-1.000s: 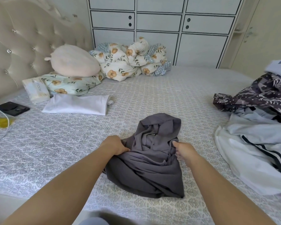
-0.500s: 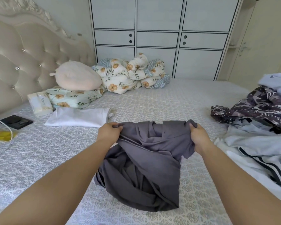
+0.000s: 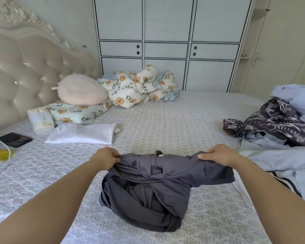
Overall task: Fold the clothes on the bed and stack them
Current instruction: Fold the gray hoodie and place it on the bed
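Note:
A dark grey shirt [image 3: 148, 194] hangs crumpled in front of me, its lower part bunched on the patterned bed [image 3: 165, 124]. My left hand [image 3: 105, 158] grips its upper left edge and my right hand [image 3: 218, 155] grips its upper right edge, so the top is stretched between them. A small white label shows at the collar. A folded white garment [image 3: 81, 133] lies flat to the left. A heap of unfolded clothes, with a dark patterned piece [image 3: 275, 122] and pale blue pieces [image 3: 278, 162], lies on the right.
A padded headboard [image 3: 25, 67] runs along the left. Near it are a pink pillow [image 3: 79, 90], a floral pillow [image 3: 74, 114], a tissue pack [image 3: 40, 119], a black phone [image 3: 14, 140] and a white cable. A floral duvet [image 3: 139, 87] is bundled by the white wardrobe [image 3: 165, 41].
Both hands took hold of the grey shirt, raised its top edge off the bed and drew apart, spreading it wider. The view has tilted upward.

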